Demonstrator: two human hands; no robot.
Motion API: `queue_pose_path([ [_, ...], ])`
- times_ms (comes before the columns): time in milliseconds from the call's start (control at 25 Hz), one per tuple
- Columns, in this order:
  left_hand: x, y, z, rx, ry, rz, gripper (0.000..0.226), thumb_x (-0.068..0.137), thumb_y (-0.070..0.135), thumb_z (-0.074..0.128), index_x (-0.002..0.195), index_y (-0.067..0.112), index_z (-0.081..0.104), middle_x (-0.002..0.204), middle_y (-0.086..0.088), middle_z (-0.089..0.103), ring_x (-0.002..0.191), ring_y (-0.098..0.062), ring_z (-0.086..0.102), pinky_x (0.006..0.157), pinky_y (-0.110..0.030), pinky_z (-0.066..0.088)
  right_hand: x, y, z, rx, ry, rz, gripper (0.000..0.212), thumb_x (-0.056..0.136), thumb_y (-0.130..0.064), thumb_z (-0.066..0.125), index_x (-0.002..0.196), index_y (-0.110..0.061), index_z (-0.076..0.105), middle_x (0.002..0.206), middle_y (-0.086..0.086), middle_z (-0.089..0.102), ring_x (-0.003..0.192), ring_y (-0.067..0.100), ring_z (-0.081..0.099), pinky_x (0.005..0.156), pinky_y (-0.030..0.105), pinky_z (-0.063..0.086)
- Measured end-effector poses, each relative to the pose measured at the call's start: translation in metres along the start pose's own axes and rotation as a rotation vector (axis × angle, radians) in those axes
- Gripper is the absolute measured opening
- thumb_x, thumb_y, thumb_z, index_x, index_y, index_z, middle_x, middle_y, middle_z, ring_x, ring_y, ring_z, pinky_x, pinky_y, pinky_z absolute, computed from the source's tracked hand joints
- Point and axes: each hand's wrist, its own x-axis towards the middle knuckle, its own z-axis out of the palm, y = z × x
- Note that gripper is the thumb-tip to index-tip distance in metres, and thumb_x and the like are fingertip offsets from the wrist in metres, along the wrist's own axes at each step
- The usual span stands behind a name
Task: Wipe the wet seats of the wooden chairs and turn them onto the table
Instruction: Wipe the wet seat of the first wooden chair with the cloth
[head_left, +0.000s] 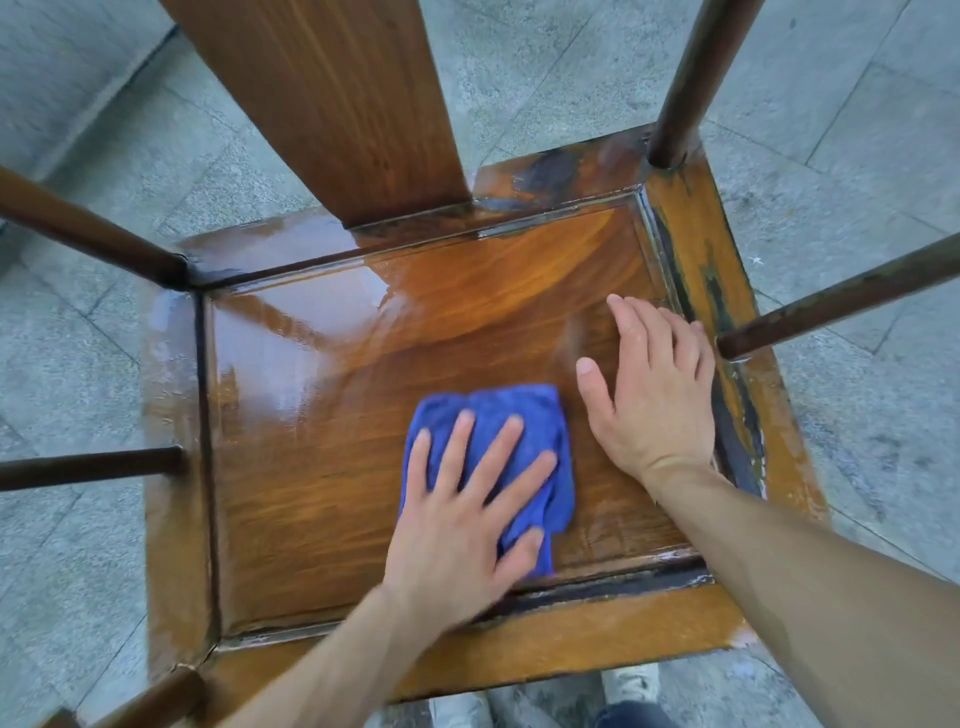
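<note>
I look straight down on a wooden chair seat (322, 457), glossy and wet, most of all along its far and left parts. A folded blue cloth (519, 415) lies on the seat near its front middle. My left hand (462, 514) presses flat on the cloth with its fingers spread. To the right of the cloth my right hand (654, 395) rests flat on the bare wet wood, fingers straight. The chair's broad back splat (332, 104) rises at the far side.
Dark round posts and arm rails stand around the seat: one at far right (696, 78), one at right (841, 301), two at left (88, 234) (88, 467). Grey stone paving (831, 156) surrounds the chair. My shoes (628, 686) show below the front edge.
</note>
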Motion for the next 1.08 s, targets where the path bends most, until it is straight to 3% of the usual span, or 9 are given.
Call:
queue_pose_path([
  [240, 0.207, -0.008, -0.027, 0.002, 0.091, -0.101, 0.067, 0.093, 0.067, 0.024, 0.155, 0.044, 0.020, 0.169, -0.004, 0.011, 0.154, -0.040, 0.006, 0.121, -0.064, 0.006, -0.002, 0.000, 0.000, 0.019, 0.046, 0.005, 0.069, 0.094, -0.055, 0.040, 0.152, -0.018, 0.033, 0.158, 0.013, 0.036, 0.138, 0.038, 0.039, 0.120, 0.056, 0.021],
  [320, 0.268, -0.007, -0.038, -0.046, 0.110, -0.234, 0.068, 0.093, 0.068, 0.027, 0.156, 0.044, 0.017, 0.169, -0.007, 0.007, 0.154, -0.041, 0.004, 0.120, -0.064, 0.002, 0.000, 0.000, 0.001, 0.007, 0.037, -0.001, 0.071, 0.092, -0.056, 0.042, 0.153, -0.020, 0.031, 0.160, 0.012, 0.034, 0.139, 0.038, 0.039, 0.120, 0.057, 0.020],
  [400, 0.307, 0.002, -0.045, -0.093, 0.107, -0.384, 0.068, 0.096, 0.062, 0.028, 0.158, 0.039, 0.013, 0.169, -0.009, 0.005, 0.153, -0.042, 0.001, 0.119, -0.065, 0.000, 0.001, 0.002, 0.002, 0.005, 0.035, -0.005, 0.071, 0.092, -0.057, 0.042, 0.154, -0.022, 0.030, 0.160, 0.011, 0.034, 0.139, 0.038, 0.039, 0.120, 0.058, 0.021],
  [480, 0.321, 0.006, -0.048, -0.105, 0.096, -0.412, 0.066, 0.099, 0.055, 0.025, 0.159, 0.032, 0.009, 0.169, -0.009, 0.003, 0.154, -0.041, -0.001, 0.119, -0.067, -0.001, 0.002, 0.002, 0.004, 0.012, 0.047, -0.002, 0.070, 0.094, -0.057, 0.040, 0.154, -0.022, 0.028, 0.160, 0.011, 0.034, 0.140, 0.037, 0.039, 0.121, 0.057, 0.021],
  [600, 0.302, 0.008, -0.050, -0.008, 0.093, -0.186, 0.067, 0.100, 0.045, 0.025, 0.160, 0.022, 0.007, 0.169, -0.007, -0.001, 0.155, -0.033, -0.003, 0.121, -0.063, 0.001, 0.002, 0.004, 0.003, 0.042, 0.081, 0.005, 0.071, 0.093, -0.055, 0.042, 0.154, -0.023, 0.027, 0.160, 0.012, 0.033, 0.139, 0.036, 0.035, 0.119, 0.056, 0.023],
  [800, 0.225, 0.032, -0.046, 0.131, -0.104, 0.160, 0.067, 0.102, 0.046, 0.022, 0.160, 0.023, -0.004, 0.169, -0.001, -0.009, 0.155, -0.023, -0.012, 0.123, -0.055, -0.004, -0.004, 0.006, 0.003, 0.082, 0.192, 0.021, 0.066, 0.095, -0.054, 0.038, 0.150, -0.018, 0.030, 0.157, 0.018, 0.035, 0.136, 0.036, 0.033, 0.114, 0.061, 0.030],
  [880, 0.187, 0.036, -0.043, 0.096, -0.116, 0.308, 0.070, 0.097, 0.044, 0.028, 0.160, 0.023, 0.004, 0.169, -0.002, 0.002, 0.156, -0.025, -0.007, 0.122, -0.054, -0.004, -0.008, -0.001, -0.007, 0.146, 0.225, 0.065, 0.064, 0.097, -0.054, 0.035, 0.149, -0.017, 0.036, 0.155, 0.016, 0.039, 0.136, 0.035, 0.035, 0.114, 0.058, 0.031],
  [960, 0.136, 0.051, -0.035, -0.040, -0.103, 0.375, 0.072, 0.092, 0.044, 0.039, 0.157, 0.020, 0.023, 0.165, -0.004, 0.025, 0.155, -0.027, 0.007, 0.125, -0.052, -0.002, -0.010, -0.010, -0.021, 0.236, 0.226, 0.096, 0.061, 0.098, -0.050, 0.036, 0.148, -0.016, 0.043, 0.153, 0.011, 0.044, 0.136, 0.032, 0.040, 0.115, 0.053, 0.033],
  [1080, 0.042, 0.071, -0.008, -0.056, -0.053, 0.523, 0.061, 0.088, 0.044, 0.050, 0.145, 0.025, 0.046, 0.153, -0.003, 0.048, 0.150, -0.030, 0.026, 0.125, -0.056, 0.007, -0.017, -0.019, -0.034, 0.253, 0.108, 0.067, 0.057, 0.099, -0.046, 0.035, 0.148, -0.020, 0.045, 0.154, 0.003, 0.044, 0.143, 0.028, 0.038, 0.117, 0.049, 0.032],
])
